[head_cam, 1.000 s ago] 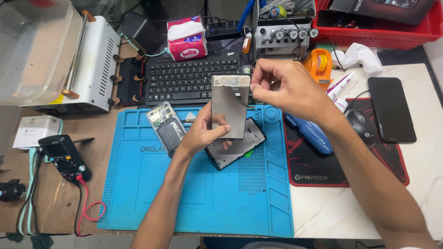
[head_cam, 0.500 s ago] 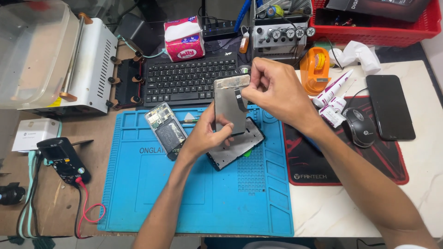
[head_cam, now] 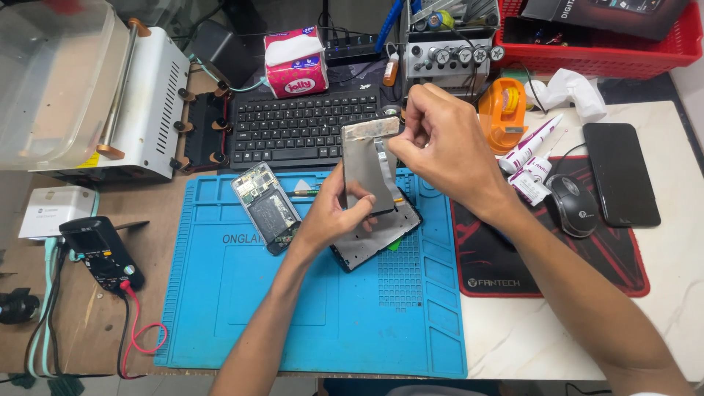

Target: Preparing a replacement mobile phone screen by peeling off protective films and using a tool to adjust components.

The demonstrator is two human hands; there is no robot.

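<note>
My left hand (head_cam: 334, 213) grips the lower part of a grey metal-backed phone screen panel (head_cam: 367, 165), held upright over the blue work mat (head_cam: 308, 308). My right hand (head_cam: 440, 143) pinches the panel's top right corner, where tape or a flex strip runs along the edge. Under the panel a dark phone frame (head_cam: 374, 246) lies flat on the mat. To the left, an opened phone body (head_cam: 265, 207) with exposed boards rests on the mat.
A black keyboard (head_cam: 301, 128) sits behind the mat. A multimeter (head_cam: 99, 251) with red lead lies left. Right side: mouse (head_cam: 572, 205) on a red-black pad, black phone (head_cam: 621, 172), glue tubes (head_cam: 529, 158), orange tape dispenser (head_cam: 502, 103). A white machine (head_cam: 139, 103) stands back left.
The view has drifted slightly. My right hand has moved from the panel's upper edge to its top right corner. My left hand keeps its grip low on the panel.
</note>
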